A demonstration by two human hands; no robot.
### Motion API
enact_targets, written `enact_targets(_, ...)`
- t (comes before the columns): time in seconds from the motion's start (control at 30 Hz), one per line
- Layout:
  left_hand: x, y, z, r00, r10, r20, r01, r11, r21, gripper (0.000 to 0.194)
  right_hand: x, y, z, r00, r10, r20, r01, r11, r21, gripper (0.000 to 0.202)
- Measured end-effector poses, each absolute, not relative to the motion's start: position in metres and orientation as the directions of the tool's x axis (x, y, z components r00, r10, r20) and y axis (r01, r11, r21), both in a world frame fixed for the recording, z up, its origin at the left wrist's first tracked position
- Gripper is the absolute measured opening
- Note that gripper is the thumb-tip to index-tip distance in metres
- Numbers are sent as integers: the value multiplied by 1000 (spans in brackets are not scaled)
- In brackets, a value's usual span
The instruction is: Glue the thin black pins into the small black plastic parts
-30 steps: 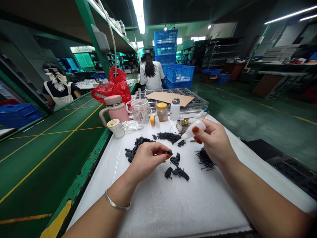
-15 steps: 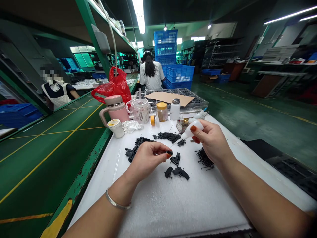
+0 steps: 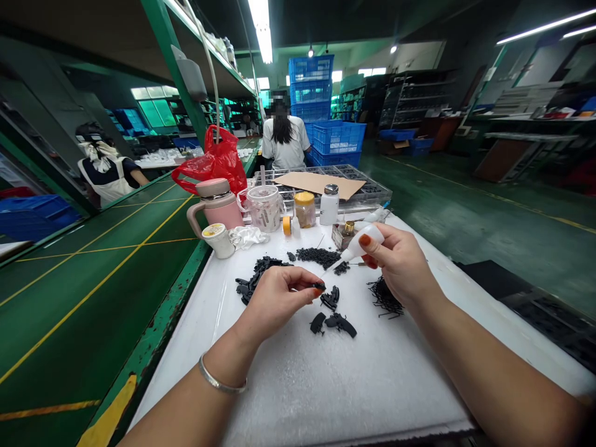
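My left hand [image 3: 282,295] pinches a small black part [image 3: 319,286] between thumb and fingertips above the white work surface [image 3: 298,385]. Held in my right hand [image 3: 395,257] is a white squeeze bottle [image 3: 367,239], tilted, with its thin nozzle tip close to the black part; whether they touch cannot be made out. Just below lie loose black pieces [image 3: 341,324]. A heap of black parts [image 3: 254,279] is partly behind my left hand. Small black rings [image 3: 319,256] lie beyond, and thin black pins [image 3: 384,298] are beside my right hand.
Along the back stand a pink mug [image 3: 221,208], a clear cup [image 3: 264,208], a yellow-lidded jar [image 3: 305,210], a white pump bottle [image 3: 329,206] and a small glass bottle [image 3: 343,236]. Behind them is a divided tray [image 3: 379,194] with cardboard [image 3: 321,184]. Two people sit farther off.
The person at the far left has turned the head slightly. My hands, the bottle and the held part have barely moved.
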State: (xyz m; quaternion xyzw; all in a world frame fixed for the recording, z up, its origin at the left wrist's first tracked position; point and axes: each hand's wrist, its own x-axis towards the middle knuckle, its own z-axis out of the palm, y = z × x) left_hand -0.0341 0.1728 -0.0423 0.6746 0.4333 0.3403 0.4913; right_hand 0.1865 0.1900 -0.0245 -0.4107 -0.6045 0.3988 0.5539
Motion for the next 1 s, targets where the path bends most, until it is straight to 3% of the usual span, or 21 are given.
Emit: enact_targets(1.0, -33, 172, -42, 384, 922, 53, 270, -167, 948, 19, 186, 188, -22, -47, 919, 390, 96, 393, -914, 32)
